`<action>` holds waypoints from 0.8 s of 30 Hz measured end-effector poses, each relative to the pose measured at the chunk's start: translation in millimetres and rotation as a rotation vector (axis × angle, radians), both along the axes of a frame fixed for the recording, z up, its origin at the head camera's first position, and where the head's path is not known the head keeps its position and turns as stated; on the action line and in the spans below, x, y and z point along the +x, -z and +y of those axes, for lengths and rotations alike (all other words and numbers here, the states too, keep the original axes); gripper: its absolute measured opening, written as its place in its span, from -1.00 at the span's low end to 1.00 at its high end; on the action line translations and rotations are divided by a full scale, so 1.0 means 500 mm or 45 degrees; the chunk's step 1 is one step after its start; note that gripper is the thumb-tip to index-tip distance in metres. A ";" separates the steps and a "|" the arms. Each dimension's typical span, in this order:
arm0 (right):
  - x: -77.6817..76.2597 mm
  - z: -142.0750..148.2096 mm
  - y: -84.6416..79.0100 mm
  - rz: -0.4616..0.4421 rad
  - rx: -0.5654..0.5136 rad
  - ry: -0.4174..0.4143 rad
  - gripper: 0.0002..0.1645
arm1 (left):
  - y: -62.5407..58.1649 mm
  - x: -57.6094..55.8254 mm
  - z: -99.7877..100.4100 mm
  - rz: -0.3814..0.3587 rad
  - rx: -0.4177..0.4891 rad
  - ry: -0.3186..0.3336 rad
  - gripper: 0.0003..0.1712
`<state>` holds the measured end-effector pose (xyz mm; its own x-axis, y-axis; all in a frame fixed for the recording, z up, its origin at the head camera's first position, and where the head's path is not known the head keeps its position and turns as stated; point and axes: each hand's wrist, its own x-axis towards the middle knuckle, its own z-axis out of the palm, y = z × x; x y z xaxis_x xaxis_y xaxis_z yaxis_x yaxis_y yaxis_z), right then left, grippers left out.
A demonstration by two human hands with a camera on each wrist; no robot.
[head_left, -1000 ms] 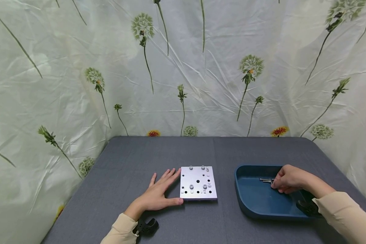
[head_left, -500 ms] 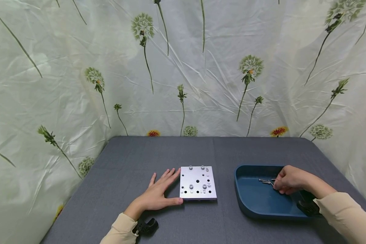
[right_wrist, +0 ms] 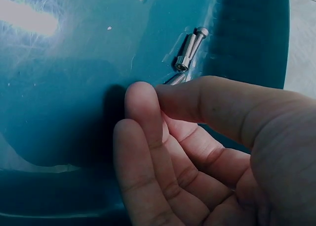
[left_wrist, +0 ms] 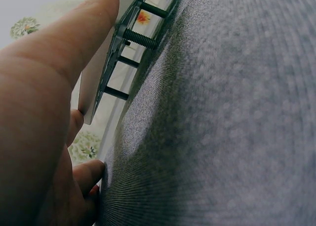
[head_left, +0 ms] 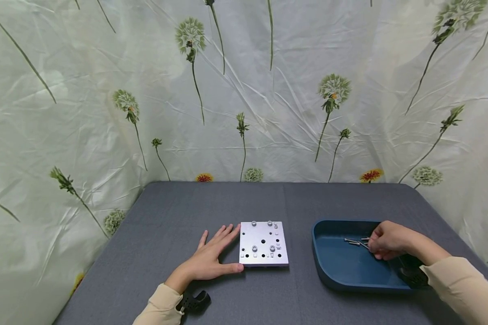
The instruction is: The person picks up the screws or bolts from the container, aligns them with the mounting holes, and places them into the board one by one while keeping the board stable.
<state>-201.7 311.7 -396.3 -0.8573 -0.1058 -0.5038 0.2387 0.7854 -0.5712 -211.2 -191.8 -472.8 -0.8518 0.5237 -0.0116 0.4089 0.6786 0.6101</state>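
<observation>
Touching the left edge of a square silver metal plate (head_left: 263, 249), with slim dark posts (left_wrist: 139, 39) beneath, on a grey cloth-covered table (head_left: 187, 207), with thumb and forefinger of a spread, released left hand (head_left: 211, 259). Reaching into a dark-blue rectangular plastic tray (head_left: 341, 266) to the plate's right with a curled right hand (head_left: 392, 241), thumb and fingertips together beside slender silver metal screws (right_wrist: 186, 53); cannot tell whether grasping one.
</observation>
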 end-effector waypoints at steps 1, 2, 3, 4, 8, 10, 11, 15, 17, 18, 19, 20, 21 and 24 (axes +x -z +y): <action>0.000 0.000 0.000 0.000 0.000 -0.002 -0.81 | 0.000 0.000 0.000 0.001 0.001 0.002 0.23; 0.000 0.001 0.001 0.002 -0.001 -0.004 -0.81 | 0.000 0.000 0.000 0.002 0.000 0.002 0.24; 0.000 0.001 0.001 0.001 -0.002 -0.003 -0.82 | -0.001 0.000 0.000 0.002 -0.001 0.002 0.24; 0.000 0.001 0.001 0.003 -0.006 -0.004 -0.82 | -0.001 0.000 0.000 0.001 -0.002 0.002 0.24; 0.002 0.003 0.001 0.013 -0.017 -0.013 -0.84 | -0.001 0.000 0.001 -0.012 -0.006 -0.008 0.24; 0.003 0.003 0.002 0.020 -0.017 -0.013 -0.86 | -0.001 0.000 0.001 -0.017 -0.004 -0.012 0.24; 0.003 0.002 0.002 0.020 -0.013 -0.007 -0.87 | -0.001 0.000 0.001 -0.018 -0.002 -0.012 0.24; 0.003 0.002 0.004 0.026 -0.011 -0.006 -0.90 | -0.003 0.001 0.001 -0.016 0.005 -0.007 0.24; 0.003 0.002 0.004 0.024 -0.008 0.000 -0.91 | -0.003 0.002 0.001 -0.014 0.008 -0.005 0.24; 0.003 0.001 0.004 0.021 -0.007 0.001 -0.92 | -0.003 0.002 0.001 -0.013 0.008 -0.004 0.24; 0.003 0.001 0.004 0.019 -0.006 0.000 -0.92 | -0.003 0.002 0.000 -0.013 0.009 -0.003 0.24; 0.003 0.000 0.004 0.015 -0.005 -0.001 -0.92 | -0.003 0.002 0.000 -0.013 0.008 -0.003 0.24; 0.003 0.000 0.004 0.013 -0.002 -0.005 -0.92 | -0.003 0.001 0.000 -0.013 0.007 -0.004 0.24; 0.003 0.000 0.004 0.006 0.000 -0.026 -0.92 | -0.003 0.001 0.001 -0.015 0.000 -0.008 0.24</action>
<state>-200.4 311.8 -398.1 -0.8575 -0.1231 -0.4996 0.2200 0.7900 -0.5722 -210.7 -191.3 -471.1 -0.8549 0.5184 -0.0214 0.3977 0.6812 0.6146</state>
